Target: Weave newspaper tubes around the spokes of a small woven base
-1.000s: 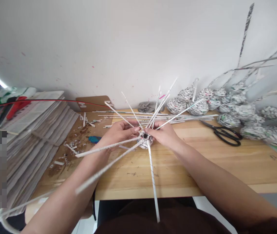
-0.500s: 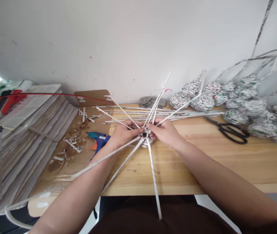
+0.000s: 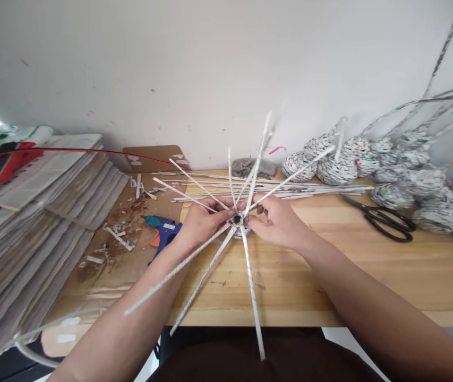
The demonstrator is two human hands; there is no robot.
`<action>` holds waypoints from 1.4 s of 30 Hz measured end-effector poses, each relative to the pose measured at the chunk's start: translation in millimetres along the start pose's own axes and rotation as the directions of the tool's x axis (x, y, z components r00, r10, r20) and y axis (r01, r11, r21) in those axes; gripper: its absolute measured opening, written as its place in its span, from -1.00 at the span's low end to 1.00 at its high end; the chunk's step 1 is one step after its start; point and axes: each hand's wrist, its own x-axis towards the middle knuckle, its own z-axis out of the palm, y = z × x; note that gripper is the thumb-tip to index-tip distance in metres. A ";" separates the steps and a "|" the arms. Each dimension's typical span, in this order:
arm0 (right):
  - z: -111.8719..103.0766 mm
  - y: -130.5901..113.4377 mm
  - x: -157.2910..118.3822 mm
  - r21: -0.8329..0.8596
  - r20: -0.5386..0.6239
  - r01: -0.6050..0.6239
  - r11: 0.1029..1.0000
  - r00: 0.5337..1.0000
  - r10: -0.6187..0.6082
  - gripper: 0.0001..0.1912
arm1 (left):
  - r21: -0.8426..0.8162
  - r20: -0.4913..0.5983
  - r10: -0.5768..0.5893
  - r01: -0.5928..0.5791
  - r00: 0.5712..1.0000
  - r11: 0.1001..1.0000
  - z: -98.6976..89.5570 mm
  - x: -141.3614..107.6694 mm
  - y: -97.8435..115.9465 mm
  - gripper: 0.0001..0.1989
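A small woven paper piece (image 3: pixel 239 231) with a round dark hole at its top sits between both hands, and several long paper strips fan out from it. My left hand (image 3: pixel 207 217) grips its left side, thumb near the hole. My right hand (image 3: pixel 276 218) is at its right side, thumb and fingers curled close to the strips; its fingertips are partly hidden behind them. One strip (image 3: pixel 253 294) points down over the table's front edge. Others reach up toward the wall and down over my left forearm.
Loose paper rods (image 3: pixel 314 188) lie behind the hands. Black scissors (image 3: pixel 385 220) and woven paper balls (image 3: pixel 338 167) are at the right. A blue glue gun (image 3: pixel 167 233), paper scraps (image 3: pixel 120 239) and stacked newspapers (image 3: pixel 75 212) are at the left.
My right hand has moved slightly right, its thumb away from the hole. One strip at the back now stands apart, left of the upright bunch. The view has shifted a little.
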 end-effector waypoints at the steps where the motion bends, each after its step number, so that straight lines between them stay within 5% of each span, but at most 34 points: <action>1: -1.0 0.8 0.2 -0.027 -0.005 0.051 0.998 0.999 -0.051 -0.70 | 0.011 0.005 0.006 -0.006 1.000 1.000 -0.2 0.0 0.1 -0.63; 4: -1.0 4.3 1.1 -0.055 -0.010 0.148 0.987 0.989 -0.149 -0.72 | 0.016 0.005 0.018 -0.018 1.000 1.000 -1.0 0.6 -0.8 -0.64; 12: -0.3 7.2 2.2 -0.258 -0.028 0.172 0.951 0.982 -0.186 -0.86 | 0.023 -0.024 0.071 -0.070 0.997 0.997 -1.9 -0.6 4.0 -0.69; 23: -4.9 3.4 -1.3 -0.525 -0.020 0.265 0.809 0.946 -0.322 -0.78 | 0.084 -0.083 0.120 -0.113 0.989 0.990 2.6 -3.0 5.5 -0.70; 37: -2.1 3.6 0.1 -0.284 -0.037 0.254 0.925 0.961 -0.275 -0.76 | -0.068 -0.104 0.047 -0.054 0.994 0.996 -0.7 -1.1 2.8 -0.55; 42: 1.8 1.6 -2.0 -0.094 -0.086 0.226 0.969 0.968 -0.234 -0.71 | 0.024 -0.106 0.051 -0.048 0.993 0.999 -0.9 -1.6 4.1 -0.60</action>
